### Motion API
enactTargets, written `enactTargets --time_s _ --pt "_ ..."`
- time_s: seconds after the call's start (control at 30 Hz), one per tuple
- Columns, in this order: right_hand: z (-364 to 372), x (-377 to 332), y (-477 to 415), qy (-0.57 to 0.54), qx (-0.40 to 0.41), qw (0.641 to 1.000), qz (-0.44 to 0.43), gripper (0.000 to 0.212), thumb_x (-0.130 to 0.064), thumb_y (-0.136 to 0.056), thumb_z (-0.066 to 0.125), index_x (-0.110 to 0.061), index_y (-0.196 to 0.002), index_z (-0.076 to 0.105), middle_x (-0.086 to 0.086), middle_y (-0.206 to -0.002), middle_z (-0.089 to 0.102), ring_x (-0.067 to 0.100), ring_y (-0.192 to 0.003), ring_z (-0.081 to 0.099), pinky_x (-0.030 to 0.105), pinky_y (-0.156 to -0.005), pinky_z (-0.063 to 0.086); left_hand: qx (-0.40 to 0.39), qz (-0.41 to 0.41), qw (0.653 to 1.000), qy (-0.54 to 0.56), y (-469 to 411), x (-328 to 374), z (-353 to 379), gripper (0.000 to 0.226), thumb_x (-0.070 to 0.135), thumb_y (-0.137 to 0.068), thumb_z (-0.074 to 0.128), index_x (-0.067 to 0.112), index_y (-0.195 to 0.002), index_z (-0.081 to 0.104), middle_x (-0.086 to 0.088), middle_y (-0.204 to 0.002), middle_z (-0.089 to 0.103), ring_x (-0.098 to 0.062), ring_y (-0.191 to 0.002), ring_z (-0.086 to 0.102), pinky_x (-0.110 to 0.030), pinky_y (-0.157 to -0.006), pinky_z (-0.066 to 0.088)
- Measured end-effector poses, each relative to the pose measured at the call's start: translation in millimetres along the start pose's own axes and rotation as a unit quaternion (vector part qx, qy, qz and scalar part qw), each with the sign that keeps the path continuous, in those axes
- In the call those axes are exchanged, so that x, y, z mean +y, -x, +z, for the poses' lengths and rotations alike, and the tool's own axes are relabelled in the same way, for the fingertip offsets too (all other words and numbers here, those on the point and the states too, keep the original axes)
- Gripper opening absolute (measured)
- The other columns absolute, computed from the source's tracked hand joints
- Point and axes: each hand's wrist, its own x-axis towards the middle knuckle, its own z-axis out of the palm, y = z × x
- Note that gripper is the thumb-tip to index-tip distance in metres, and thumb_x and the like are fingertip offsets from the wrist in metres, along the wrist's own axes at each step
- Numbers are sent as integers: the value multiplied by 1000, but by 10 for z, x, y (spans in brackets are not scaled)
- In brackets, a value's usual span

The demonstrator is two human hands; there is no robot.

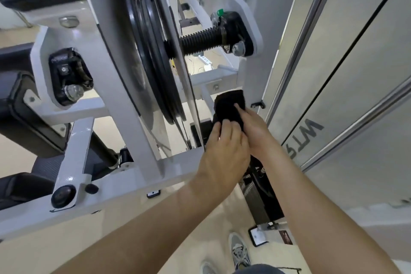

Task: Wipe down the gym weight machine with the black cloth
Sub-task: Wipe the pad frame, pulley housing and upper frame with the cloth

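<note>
A pale beige floor (138, 240) is laid beneath everything in view. A grey lace-up sneaker (240, 251) is shown in full near the bottom edge. A second sneaker (208, 269) is cut off by that edge. A dark garment (258, 269) is partly shown just beside them. A black-framed white card (258, 237) is positioned at floor level, with a dark red label (285, 237) just beside it. Farther off, a white power strip (205, 60) is located on the floor; its details cannot be resolved.
</note>
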Motion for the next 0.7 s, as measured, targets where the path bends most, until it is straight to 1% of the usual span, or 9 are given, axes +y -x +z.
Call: enactTargets --time_s 0.07,0.13,0.17,0.27,0.33,0.4,0.5,0.6,0.7 --pt "132 7 -129 20 -45 999 0 16 -17 -101 50 -15 -111 62 -4 -80 75 6 -74 70 16 -69 54 -71 -53 996 9 -151 1 10 46 20 -96 29 -4 -132 43 -28 -143 31 -42 -139 23 -50 -118 17" --pt "193 69 -299 69 -78 994 -15 23 -10 -99 53 -20 -119 60 -1 -99 73 10 -93 69 19 -84 53 -119 -113 986 40 -200 20 84 53 24 -95 39 -7 -138 35 -31 -152 15 -42 -145 6 -50 -120 6" --pt "197 106 -431 140 -70 987 -41 25 -11 -97 57 -20 -120 59 3 -110 70 16 -103 66 21 -90 51 -121 -130 983 50 -194 29 122 56 26 -94 39 -7 -139 34 -31 -154 12 -41 -147 3 -49 -120 4" --pt "286 65 -768 371 18 922 -112 21 -17 -90 60 -12 -109 61 12 -110 63 26 -101 60 27 -82 49 -97 -161 980 68 -253 16 222 58 31 -90 42 -3 -137 41 -29 -150 28 -38 -144 15 -47 -120 6" --pt "326 -46 -887 416 35 902 -111 19 -16 -88 58 -6 -105 62 14 -104 65 30 -98 60 35 -83 49 -66 -189 976 89 -359 -8 220 52 31 -87 48 2 -130 47 -22 -136 46 -36 -132 33 -47 -116 17" --pt "231 -208 -901 398 61 905 -137 16 -17 -91 59 -4 -99 65 12 -97 67 29 -94 61 36 -80 49 -73 -206 969 119 -464 5 228 49 25 -82 52 5 -126 47 -15 -125 51 -32 -120 43 -48 -110 25" --pt "-70 -441 -800 278 115 938 -174 25 -23 -97 54 -13 -76 63 6 -77 63 23 -76 59 36 -68 48 -68 -220 964 133 -555 47 228 54 19 -69 59 6 -121 53 -9 -110 56 -27 -101 55 -50 -104 35" --pt "-338 -557 -764 183 156 958 -154 34 -33 -95 51 -4 -83 62 15 -80 62 28 -76 62 40 -65 52 -111 -192 966 130 -625 95 223 44 12 -76 57 7 -119 53 -8 -113 53 -28 -108 50 -57 -111 21" --pt "-420 -656 -727 182 193 952 -155 42 -35 -97 48 5 -86 56 11 -77 52 23 -74 51 33 -66 41 -102 -217 960 145 -641 93 228 35 11 -80 56 8 -115 57 -10 -116 53 -30 -115 48 -55 -113 17"
